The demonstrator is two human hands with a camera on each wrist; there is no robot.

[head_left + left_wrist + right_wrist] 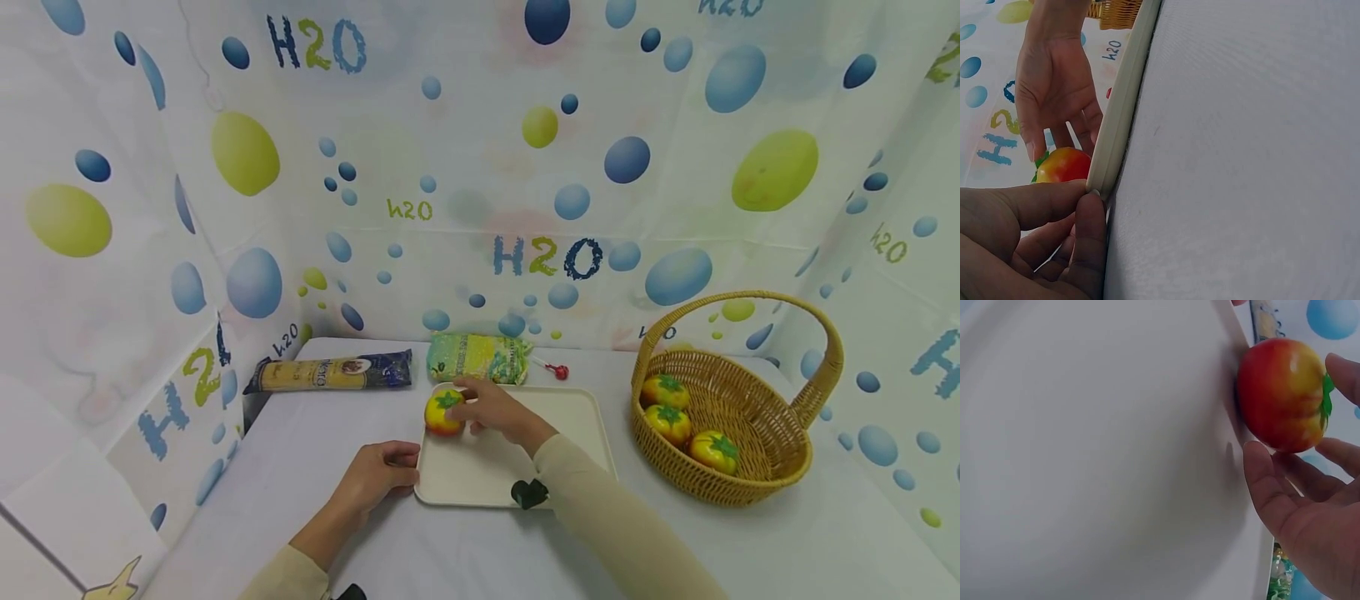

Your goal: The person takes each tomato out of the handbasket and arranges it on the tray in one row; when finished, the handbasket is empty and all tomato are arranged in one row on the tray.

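Observation:
A red and yellow persimmon with a green leafy cap sits at the far left corner of a cream tray. My right hand is beside it, fingers spread and loosely bent. In the right wrist view the fingertips come close to or touch the persimmon, while the thumb stands off near its cap. My left hand is at the tray's left edge. Its thumb and finger pinch the tray rim in the left wrist view.
On the right stands a wicker basket with a tall handle, holding 3 similar persimmons. Behind the tray lie a pack of pasta, a green and yellow packet and a red lollipop. Printed sheets wall the table's back and sides.

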